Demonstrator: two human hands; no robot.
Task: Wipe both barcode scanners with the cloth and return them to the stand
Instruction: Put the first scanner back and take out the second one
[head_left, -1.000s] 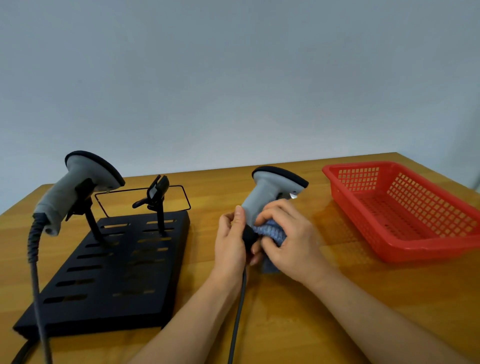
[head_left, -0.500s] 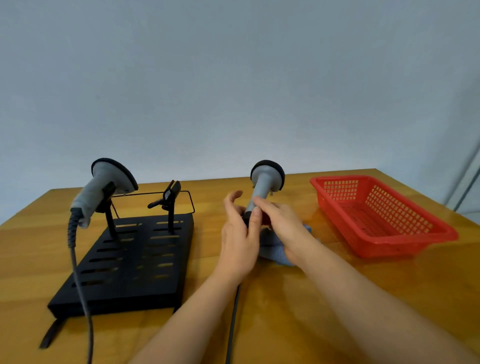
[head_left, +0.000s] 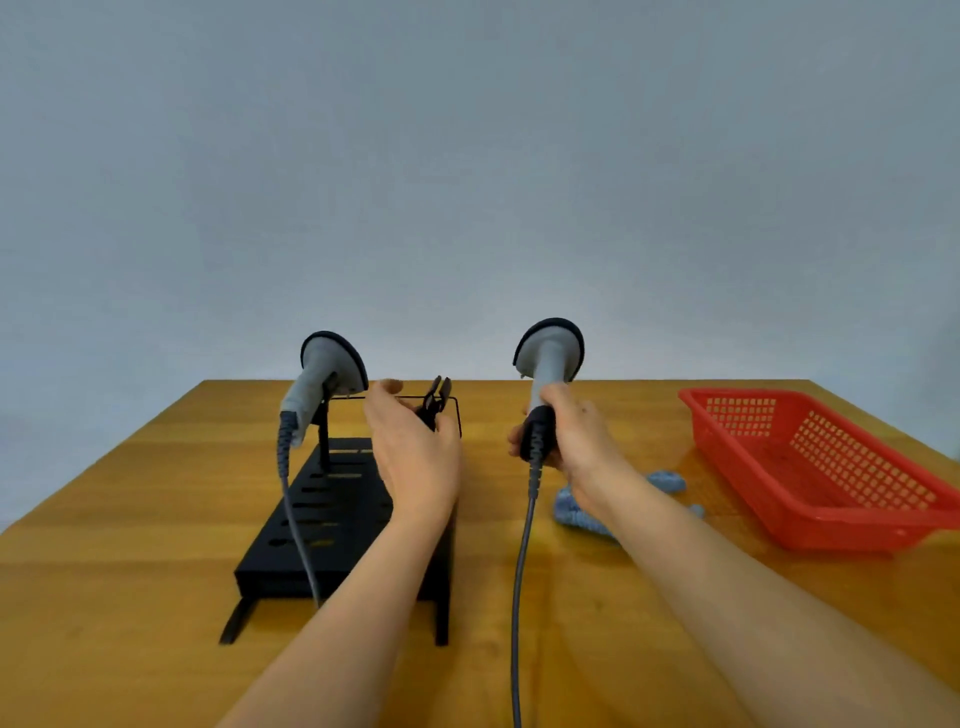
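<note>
My right hand (head_left: 571, 441) grips the handle of a grey barcode scanner (head_left: 548, 358), held upright above the table, its cable (head_left: 519, 571) trailing toward me. A second grey scanner (head_left: 324, 374) sits in the left holder of the black stand (head_left: 322, 514). My left hand (head_left: 415, 452) reaches over the stand, fingers curled around the empty right holder clip (head_left: 436, 397). The blue cloth (head_left: 660, 483) lies on the table, partly hidden behind my right forearm.
A red plastic basket (head_left: 831, 467) stands at the right on the wooden table (head_left: 130, 519). The parked scanner's cable (head_left: 298, 530) hangs down across the stand's front. A plain grey wall lies beyond the table's far edge.
My right hand let go of the cloth, which now lies on the table, and took over the scanner's handle. My left hand left the scanner and moved left to the empty holder.
</note>
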